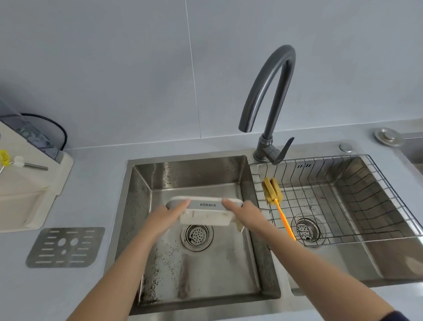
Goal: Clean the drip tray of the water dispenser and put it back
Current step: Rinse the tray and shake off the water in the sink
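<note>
The white and grey drip tray (pixel 204 211) is tipped on its edge over the left sink basin (pixel 201 269), above the drain (pixel 197 236). My left hand (pixel 165 216) grips its left end and my right hand (pixel 242 214) grips its right end. The tray's perforated metal grate (pixel 65 247) lies flat on the counter left of the sink. The beige water dispenser (pixel 18 183) stands at the far left. No water runs from the dark faucet (pixel 268 102), whose spout hangs over the left basin's back right corner.
A wire basket (pixel 349 198) sits in the right basin, holding a yellow sponge brush (pixel 274 194) with an orange handle. A second drain (pixel 305 228) shows beneath it. The grey countertop (pixel 54 294) surrounds the sink, and a tiled wall rises behind.
</note>
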A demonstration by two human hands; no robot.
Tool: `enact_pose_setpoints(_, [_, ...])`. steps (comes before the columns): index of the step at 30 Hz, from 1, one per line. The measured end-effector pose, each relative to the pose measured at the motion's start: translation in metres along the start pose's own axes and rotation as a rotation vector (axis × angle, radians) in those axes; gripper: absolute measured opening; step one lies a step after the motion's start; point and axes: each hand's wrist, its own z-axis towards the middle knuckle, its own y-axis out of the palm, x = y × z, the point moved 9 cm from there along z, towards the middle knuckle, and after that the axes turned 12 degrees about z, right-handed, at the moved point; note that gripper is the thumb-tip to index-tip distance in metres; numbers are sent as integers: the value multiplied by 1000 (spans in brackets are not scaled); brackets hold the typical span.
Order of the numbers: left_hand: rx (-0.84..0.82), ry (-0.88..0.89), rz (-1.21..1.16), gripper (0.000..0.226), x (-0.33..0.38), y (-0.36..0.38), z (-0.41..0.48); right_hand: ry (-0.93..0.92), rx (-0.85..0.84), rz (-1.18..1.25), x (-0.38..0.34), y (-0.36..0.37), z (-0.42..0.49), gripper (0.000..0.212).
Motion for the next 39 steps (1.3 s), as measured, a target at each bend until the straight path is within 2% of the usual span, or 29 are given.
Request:
enact_pose_setpoints(2, [121,49,21,67,14,-26,-1,-94,57,25,-27,-13,0,88])
enact_pose_setpoints(4, [247,36,34,85,17,-46,-2,-180,123,65,-46,-25,-3,89])
enact_pose_setpoints(6, [285,24,21,88,16,-44,-3,-176,158,82,-43,-26,-5,86])
enact_pose_setpoints(7, [226,11,1,85,12,-32,-3,-127,142,70,-31,-21,-4,84])
enact_pose_setpoints(10, [-181,-175,-95,82,-16,31,-12,137,-30,-14,24,10,-9,75])
enact_pose_setpoints(11, [-224,-210,-106,81,-22,40,-16,167,-46,-23,32,14,-13,72])
enact_pose_setpoints(13, [-145,-171,-104,72,-18,30,-14,110,-17,-25,24,10,-14,68])
enact_pose_setpoints(18, [270,6,-149,47,10,-36,-19,-175,156,8,-39,-21,-19,81])
enact_pose_setpoints(20, [303,21,-157,49,10,-32,-20,-209,198,19,-40,-26,-20,84])
enact_pose_setpoints(21, [240,-8,-182,54,3,-17,-15,-157,182,26,-27,-23,-17,84])
enact_pose_setpoints(24, [-233,-266,-273,69,-33,64,-16,170,-50,39,41,10,-16,76])
enact_pose_setpoints(25, [-301,-316,-291,74,-43,78,-20,213,-71,21,54,14,-17,74])
enact_pose_setpoints(27, [-270,-333,-295,80,-53,82,-16,187,-24,-23,53,9,-15,79])
enact_pose_setpoints(33, [-131,-231,-378,83,-38,54,-10,53,50,-60,17,-5,-14,84])
enact_pose_setpoints(37, [-30,-125,-447,85,-23,30,-11,-120,76,126,-9,-10,-22,82])
enact_pose_setpoints(39, [16,-32,-510,87,-13,17,-13,-195,55,233,-21,-13,-26,88])
